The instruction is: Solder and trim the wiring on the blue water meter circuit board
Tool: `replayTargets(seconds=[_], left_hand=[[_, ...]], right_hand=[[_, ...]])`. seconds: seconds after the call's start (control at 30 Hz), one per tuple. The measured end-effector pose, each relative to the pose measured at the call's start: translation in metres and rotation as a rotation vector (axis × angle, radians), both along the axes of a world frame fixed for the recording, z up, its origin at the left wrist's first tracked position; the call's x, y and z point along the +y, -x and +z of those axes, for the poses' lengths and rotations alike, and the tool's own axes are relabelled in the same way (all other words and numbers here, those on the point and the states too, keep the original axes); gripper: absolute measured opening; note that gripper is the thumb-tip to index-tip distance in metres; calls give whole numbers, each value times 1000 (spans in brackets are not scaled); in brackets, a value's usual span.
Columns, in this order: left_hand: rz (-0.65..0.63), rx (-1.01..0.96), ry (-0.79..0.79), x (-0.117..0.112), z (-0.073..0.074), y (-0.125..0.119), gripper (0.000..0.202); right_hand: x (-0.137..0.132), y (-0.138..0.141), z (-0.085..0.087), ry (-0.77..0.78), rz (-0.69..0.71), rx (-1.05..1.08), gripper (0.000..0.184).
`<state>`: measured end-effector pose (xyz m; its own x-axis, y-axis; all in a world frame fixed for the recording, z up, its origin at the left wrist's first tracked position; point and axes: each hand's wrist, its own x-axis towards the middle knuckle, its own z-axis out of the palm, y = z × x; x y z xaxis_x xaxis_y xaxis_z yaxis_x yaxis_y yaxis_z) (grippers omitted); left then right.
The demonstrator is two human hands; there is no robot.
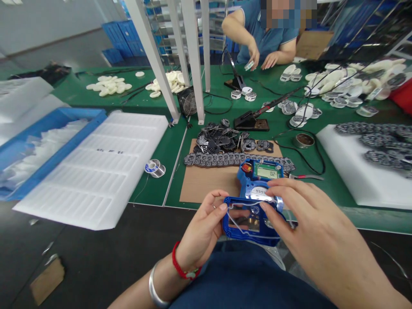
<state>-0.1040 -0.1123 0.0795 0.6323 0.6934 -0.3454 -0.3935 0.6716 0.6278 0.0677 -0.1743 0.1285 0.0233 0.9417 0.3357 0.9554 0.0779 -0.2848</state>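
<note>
My left hand (pixel 206 223) grips the left edge of a blue plastic housing cover (pixel 247 236) with a clear window, held tilted above my lap. A thin white sealing cord (pixel 236 224) lies loosely across the cover, partly over the window. My right hand (pixel 309 219) is at the cover's upper right, thumb and fingers closed around the cord near the rim; the exact pinch is partly hidden. Just behind the cover is a blue meter body (pixel 246 189) with a round metallic part and a lit display (pixel 268 172) on a green board.
Circuit boards (pixel 222 159) lie in a row and a pile on cardboard (pixel 199 184). Around them are a soldering iron stand (pixel 251 123), solder spool (pixel 155 168), pliers (pixel 305 176) and cables. White foam trays (pixel 96 167) stand left. A co-worker's hand (pixel 253 56) holds a small part across the bench.
</note>
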Motion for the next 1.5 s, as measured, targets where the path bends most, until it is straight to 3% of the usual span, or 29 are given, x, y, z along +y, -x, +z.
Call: replayTargets(seconds=[0.1, 0.23, 0.33, 0.67, 0.9, 1.5], left_hand=[[-4, -9, -17, -1, 2, 1, 14], [-28, -18, -23, -3, 5, 0, 14], [-47, -26, -24, -3, 5, 0, 14], [-42, -5, -25, -5, 4, -3, 13], [-53, -20, -37, -7, 2, -4, 10], [-68, 71, -109, -8, 4, -6, 18]], right_hand=[[6, 2, -1, -3, 126, 13, 15], [15, 7, -8, 116, 282, 64, 11], [17, 7, -13, 144, 275, 33, 9], [14, 6, -9, -33, 288, 68, 7], [16, 9, -10, 8, 211, 92, 10], [14, 9, -6, 184, 242, 259, 7]])
